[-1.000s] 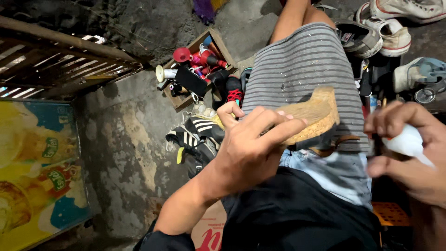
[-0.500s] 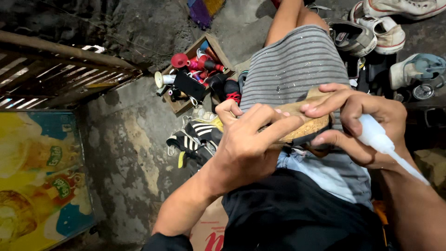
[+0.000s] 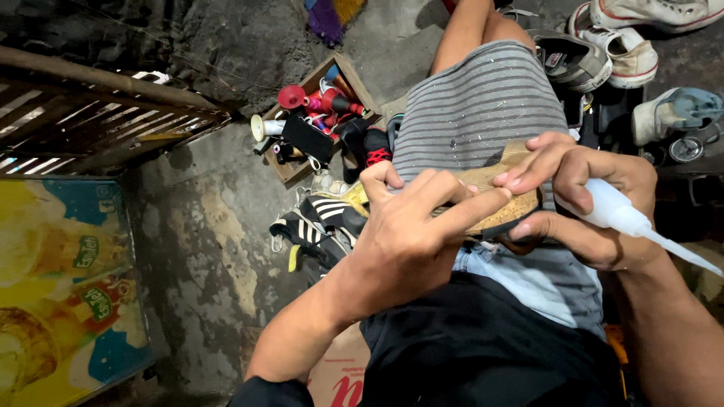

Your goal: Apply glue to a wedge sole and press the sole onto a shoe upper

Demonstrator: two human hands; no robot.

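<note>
Your left hand [image 3: 411, 241] lies across the sole [image 3: 498, 200] on your lap; your right hand [image 3: 581, 200] pinches the sole's right end, with the glue bottle [image 3: 630, 218] in that hand, nozzle pointing right. Beyond your knee, to the left, a wooden box [image 3: 290, 169] of tools sits on the floor. A striped shoe [image 3: 317, 226] lies between box and lap. Sneakers [image 3: 626, 45] lie far right; a slatted rack [image 3: 98, 128] far left.

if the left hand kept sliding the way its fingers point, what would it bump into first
The left hand lies on the tan shoe sole, fingers aimed right along it. Going straight on, they would probably first meet the right hand, which grips the sole's far end and holds a white nozzle bottle. Depth is uncertain.
</note>
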